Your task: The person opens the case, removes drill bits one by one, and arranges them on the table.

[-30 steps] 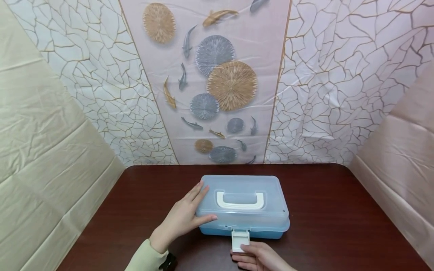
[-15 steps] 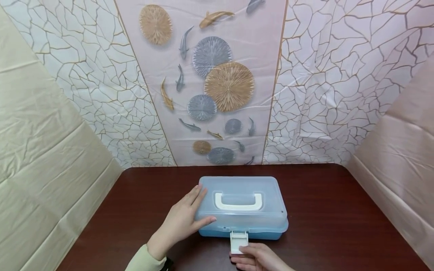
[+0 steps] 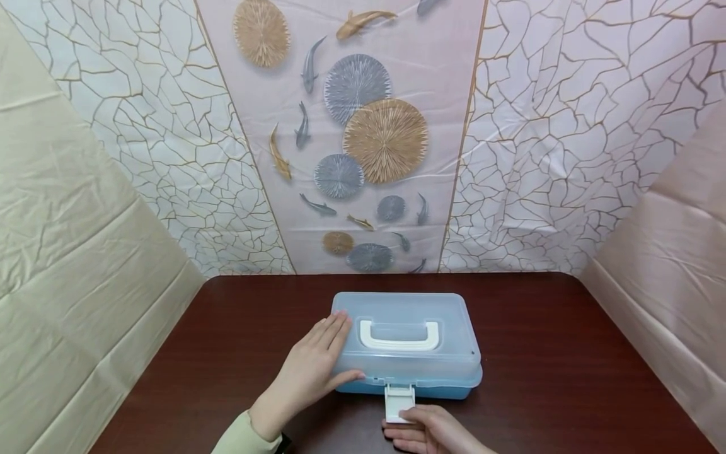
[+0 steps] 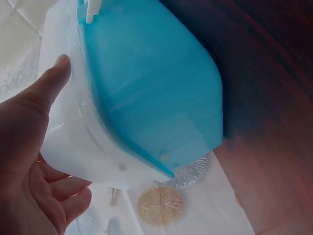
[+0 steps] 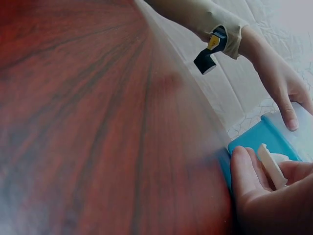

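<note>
A storage box with a translucent lid (image 3: 405,309) and a blue base (image 4: 151,83) sits on the table, lid down. A white handle (image 3: 399,343) lies flat on top. My left hand (image 3: 309,362) rests on the lid's left side, fingers extended along the top and thumb along the front. At the front, a white latch (image 3: 399,403) sticks out toward me, swung away from the base. My right hand (image 3: 433,429) pinches its lower end, thumb on top and fingers beneath. The right wrist view shows the latch (image 5: 272,166) between that hand's thumb and fingers.
The dark red wooden table (image 3: 556,353) spreads around the box. Behind it hangs a patterned cloth (image 3: 368,157) with fish and round motifs. Plain beige cloth (image 3: 85,284) closes off the left side, and similar cloth (image 3: 669,265) the right.
My left hand's fingers have drawn together and shifted slightly right, farther onto the lid. The right hand keeps its pinch on the latch, and the box has hardly moved.
</note>
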The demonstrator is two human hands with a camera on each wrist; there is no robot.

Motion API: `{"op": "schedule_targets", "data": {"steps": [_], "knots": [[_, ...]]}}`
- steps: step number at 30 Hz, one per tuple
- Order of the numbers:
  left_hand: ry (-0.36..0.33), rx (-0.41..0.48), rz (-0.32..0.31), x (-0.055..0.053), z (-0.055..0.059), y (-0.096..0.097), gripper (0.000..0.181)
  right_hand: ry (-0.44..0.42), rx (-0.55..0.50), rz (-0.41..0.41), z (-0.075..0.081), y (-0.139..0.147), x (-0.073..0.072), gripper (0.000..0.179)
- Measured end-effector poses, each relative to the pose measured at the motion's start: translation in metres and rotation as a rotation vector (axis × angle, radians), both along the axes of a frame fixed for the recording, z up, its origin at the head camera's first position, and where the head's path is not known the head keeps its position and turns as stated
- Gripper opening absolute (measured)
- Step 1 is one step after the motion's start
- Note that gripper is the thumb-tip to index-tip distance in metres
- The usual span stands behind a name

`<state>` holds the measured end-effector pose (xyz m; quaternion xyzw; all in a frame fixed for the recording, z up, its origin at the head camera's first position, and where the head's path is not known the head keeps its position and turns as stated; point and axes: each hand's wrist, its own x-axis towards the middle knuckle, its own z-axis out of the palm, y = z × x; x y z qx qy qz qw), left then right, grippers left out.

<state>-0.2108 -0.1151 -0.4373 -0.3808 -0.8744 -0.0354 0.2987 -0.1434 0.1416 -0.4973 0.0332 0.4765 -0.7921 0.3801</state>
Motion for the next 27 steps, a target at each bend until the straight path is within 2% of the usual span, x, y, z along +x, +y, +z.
{"op": "schedule_targets", "data": {"steps": [4, 10, 13, 18, 23, 27], "knots": [[-0.002, 0.004, -0.006, -0.001, 0.002, 0.0, 0.09, 0.0, -0.029, 0.014, -0.001, 0.002, 0.0, 0.032], [-0.028, 0.024, -0.008, 0.0, 0.005, -0.002, 0.086, 0.023, -0.059, 0.036, -0.001, 0.004, 0.0, 0.045], [-0.006, 0.029, -0.01, 0.0, 0.008, -0.002, 0.083, 0.027, -0.043, 0.036, 0.0, 0.003, 0.001, 0.044], [0.041, 0.063, -0.01, 0.0, 0.018, -0.001, 0.076, 0.024, -0.03, 0.043, 0.0, 0.004, 0.004, 0.037], [0.022, 0.128, -0.001, 0.0, 0.029, 0.0, 0.07, 0.009, -0.019, 0.07, -0.001, 0.007, 0.005, 0.036], [0.009, 0.179, 0.018, -0.001, 0.038, 0.001, 0.065, 0.042, 0.001, 0.089, -0.002, 0.008, 0.007, 0.033]]}}
